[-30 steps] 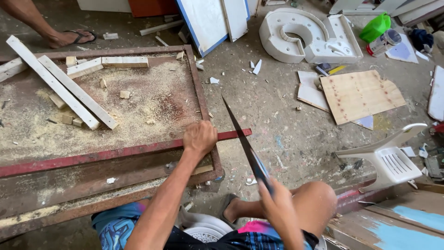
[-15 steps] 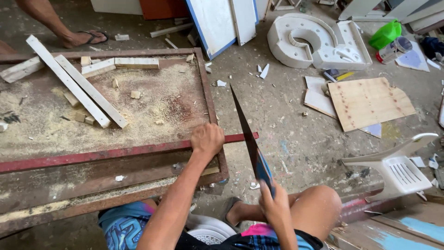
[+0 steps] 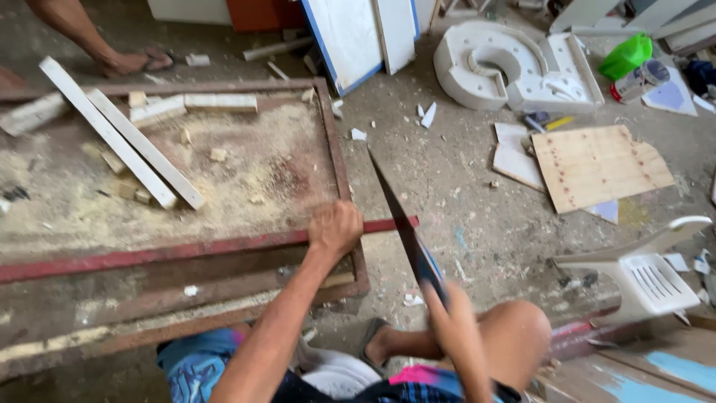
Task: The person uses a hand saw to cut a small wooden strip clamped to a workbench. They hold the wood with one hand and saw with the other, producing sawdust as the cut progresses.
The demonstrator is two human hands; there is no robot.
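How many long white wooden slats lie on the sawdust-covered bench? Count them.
2. One long white slat runs diagonally across the bench's left part; the second slat lies right beside it, parallel. Shorter offcuts nearby are not counted; more may lie outside the view.

The left arm stretches forward, its left hand (image 3: 335,227) closed in a downward fist. The right hand (image 3: 447,313), blurred, is clenched near the raised right knee.

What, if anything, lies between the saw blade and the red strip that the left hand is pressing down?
Nothing visible. The saw, held in the right hand, crosses the red strip near its free end, just right of the left hand. No scrap or offcut lies between them.
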